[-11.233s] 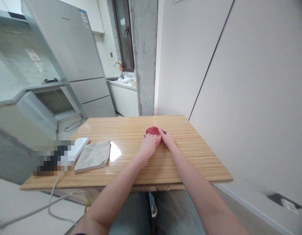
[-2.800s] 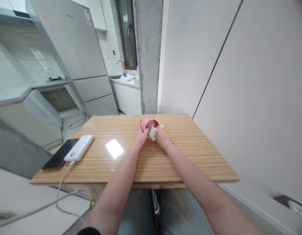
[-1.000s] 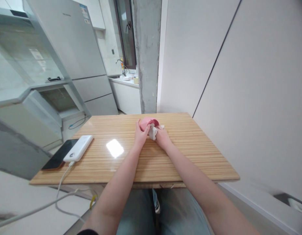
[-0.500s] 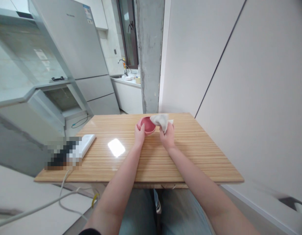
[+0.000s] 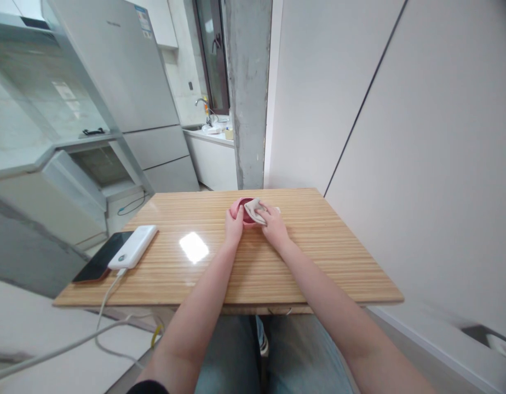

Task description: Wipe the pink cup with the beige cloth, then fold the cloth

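Since the last frame, the pale cloth [image 5: 255,211] has shifted leftward over the pink bowl [image 5: 237,206], the right hand [image 5: 274,225] moving with it. Well left of both hands, a phone [image 5: 101,258] and white power bank [image 5: 133,247] lie on the surface [image 5: 327,262]. The left hand [image 5: 234,225] grips the bowl's left side, thumb at the rim. Between the hands, the roundish bowl shows no clear long axis; cloth covers its right part, depth unclear. Rightmost, the right hand holds the cloth, just beside the bowl, the left being nearer.
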A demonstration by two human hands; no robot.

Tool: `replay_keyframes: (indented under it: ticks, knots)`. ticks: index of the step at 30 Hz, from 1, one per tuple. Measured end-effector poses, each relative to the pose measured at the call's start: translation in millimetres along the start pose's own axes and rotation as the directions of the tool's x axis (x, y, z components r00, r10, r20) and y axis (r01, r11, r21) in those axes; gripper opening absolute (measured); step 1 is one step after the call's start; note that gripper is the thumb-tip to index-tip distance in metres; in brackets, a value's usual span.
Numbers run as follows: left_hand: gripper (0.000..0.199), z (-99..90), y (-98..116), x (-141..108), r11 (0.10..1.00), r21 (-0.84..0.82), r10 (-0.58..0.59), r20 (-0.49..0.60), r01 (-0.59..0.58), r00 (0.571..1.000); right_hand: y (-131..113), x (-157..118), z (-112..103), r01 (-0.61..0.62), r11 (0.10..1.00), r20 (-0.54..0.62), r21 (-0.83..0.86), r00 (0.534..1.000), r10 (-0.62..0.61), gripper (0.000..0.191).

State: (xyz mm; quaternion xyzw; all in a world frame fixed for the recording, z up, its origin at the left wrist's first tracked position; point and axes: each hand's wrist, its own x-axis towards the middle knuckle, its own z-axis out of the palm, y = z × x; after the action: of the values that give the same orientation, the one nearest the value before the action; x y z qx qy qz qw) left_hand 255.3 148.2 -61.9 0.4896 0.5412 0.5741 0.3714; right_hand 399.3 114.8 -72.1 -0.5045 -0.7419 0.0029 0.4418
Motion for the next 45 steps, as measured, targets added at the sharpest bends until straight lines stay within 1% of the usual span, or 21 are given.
replay_keyframes:
  ticks: [3, 5, 8, 11, 14, 16, 18, 20, 23, 26, 28, 29, 31, 33, 34, 36, 38, 39, 41, 43, 45]
  knots:
    - [0.036, 0.2, -3, 4, 0.997, -0.074, -0.043, -0.08, 0.037, 0.996, -10, -1, 2, 0.018, 0.999, 0.002, 0.047, 1.0, -0.018, 0.051]
    - [0.037, 2.3, -7, 4, 0.99, -0.139, -0.042, -0.084, 0.03, 0.996, -15, -1, 2, 0.027, 0.998, -0.006, 0.061, 1.0, -0.027, 0.051]
    - [0.038, 5.4, -11, 4, 0.981, -0.192, 0.002, -0.071, -0.015, 0.997, -19, -2, -1, 0.031, 0.999, -0.023, 0.04, 0.999, -0.03, 0.049]
    - [0.037, 4.2, -11, 3, 0.976, -0.211, 0.03, -0.093, -0.049, 0.995, -23, -2, -2, 0.058, 0.998, -0.003, -0.019, 0.998, -0.058, 0.047]
    - [0.034, -0.4, -8, 2, 0.98, -0.196, 0.012, -0.14, -0.04, 0.99, -27, -3, 0, 0.118, 0.99, 0.071, -0.078, 0.991, -0.112, 0.047]
    - [0.032, -2.2, -5, 1, 0.985, -0.171, -0.001, -0.17, -0.029, 0.985, -30, -4, 3, 0.14, 0.986, 0.104, -0.088, 0.986, -0.131, 0.047]
    - [0.033, -1.0, -4, -1, 0.986, -0.165, -0.013, -0.17, -0.015, 0.985, -31, -5, 7, 0.116, 0.99, 0.077, -0.075, 0.991, -0.11, 0.046]
    - [0.037, 2.8, -3, -3, 0.982, -0.189, -0.036, -0.135, 0.01, 0.99, -29, -6, 10, 0.054, 0.997, 0.007, -0.049, 0.999, -0.054, 0.046]
    - [0.053, 9.4, -2, -6, 0.966, -0.248, -0.091, -0.037, 0.079, 0.995, -25, -8, 12, -0.022, 1.0, -0.067, -0.004, 0.997, 0.022, 0.045]
    - [0.073, 12.5, -3, -7, 0.949, -0.291, -0.105, 0.06, 0.118, 0.993, -21, -8, 11, -0.036, 0.999, -0.083, 0.017, 0.996, 0.037, 0.041]
    - [0.083, 13.1, -3, -7, 0.936, -0.328, -0.093, 0.13, 0.131, 0.987, -18, -7, 9, -0.009, 1.0, -0.089, 0.007, 0.996, 0.01, 0.037]
    - [0.083, 13.2, -3, -6, 0.924, -0.355, -0.086, 0.171, 0.143, 0.982, -16, -6, 7, 0.008, 1.0, -0.091, -0.003, 0.996, -0.008, 0.036]
    - [0.069, 13.0, -3, -2, 0.889, -0.417, -0.096, 0.233, 0.189, 0.968, -11, -4, 4, 0.029, 0.999, -0.09, -0.034, 0.995, -0.032, 0.036]
    - [0.054, 11.6, -2, 3, 0.859, -0.451, -0.138, 0.249, 0.241, 0.959, -4, -2, 1, 0.045, 0.997, -0.07, -0.066, 0.996, -0.05, 0.037]
    - [0.051, 10.1, -1, 5, 0.852, -0.451, -0.168, 0.244, 0.265, 0.955, -1, -1, 0, 0.061, 0.995, -0.05, -0.078, 0.997, -0.065, 0.037]
    - [0.052, 5.9, 1, 7, 0.855, -0.414, -0.233, 0.232, 0.312, 0.945, 4, 0, -1, 0.109, 0.99, 0.01, -0.089, 0.994, -0.109, 0.036]
    - [0.056, 1.3, 3, 7, 0.864, -0.379, -0.258, 0.236, 0.333, 0.937, 5, 0, 0, 0.135, 0.986, 0.053, -0.095, 0.99, -0.131, 0.035]
    - [0.059, -0.4, 5, 6, 0.865, -0.379, -0.251, 0.237, 0.328, 0.938, 3, 0, 0, 0.131, 0.986, 0.056, -0.102, 0.99, -0.126, 0.035]
    - [0.059, -1.6, 7, 3, 0.864, -0.412, -0.203, 0.24, 0.289, 0.949, -2, -1, 2, 0.112, 0.986, 0.047, -0.122, 0.993, -0.107, 0.039]
    - [0.056, 0.1, 9, 1, 0.855, -0.454, -0.15, 0.244, 0.249, 0.958, -8, -3, 4, 0.105, 0.984, 0.041, -0.145, 0.994, -0.1, 0.043]
    - [0.052, 3.1, 9, -1, 0.841, -0.487, -0.123, 0.248, 0.233, 0.961, -14, -5, 5, 0.111, 0.98, 0.043, -0.166, 0.994, -0.105, 0.046]
